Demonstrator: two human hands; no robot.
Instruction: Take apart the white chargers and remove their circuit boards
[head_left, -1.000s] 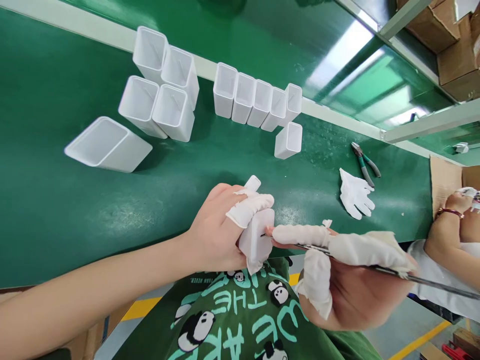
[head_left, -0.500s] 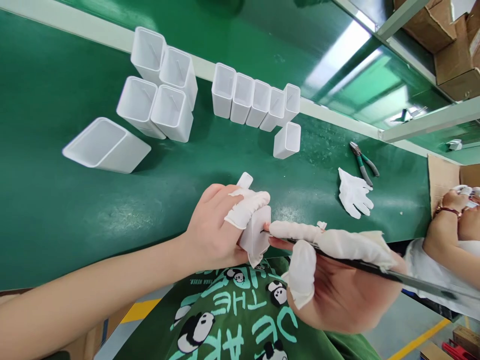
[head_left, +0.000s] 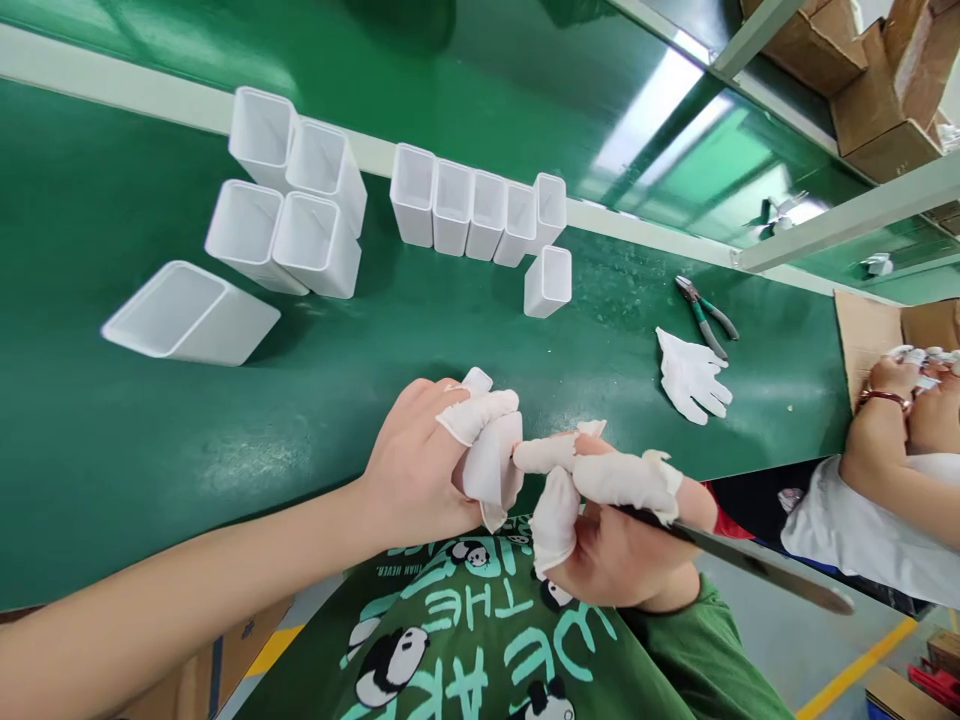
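My left hand [head_left: 424, 465], with white finger cots on thumb and fingers, is closed round a small white plastic box [head_left: 491, 465] held at the near edge of the green table [head_left: 150, 440]. My right hand [head_left: 615, 520], also in finger cots, grips a long thin metal blade [head_left: 757, 570] that runs back to the right; its covered fingertips press against the box's right side.
Several white open boxes stand in two groups [head_left: 289, 205] [head_left: 469, 210] at the back, one alone [head_left: 547, 280] and a larger one [head_left: 187, 315] lying at the left. A white glove [head_left: 690, 375] and pliers [head_left: 705, 315] lie right. Another person's arms [head_left: 892, 450] work at the far right.
My right hand has curled in closer to the box and turned, the blade now pointing lower right. The view has shifted slightly, so the table items sit further left.
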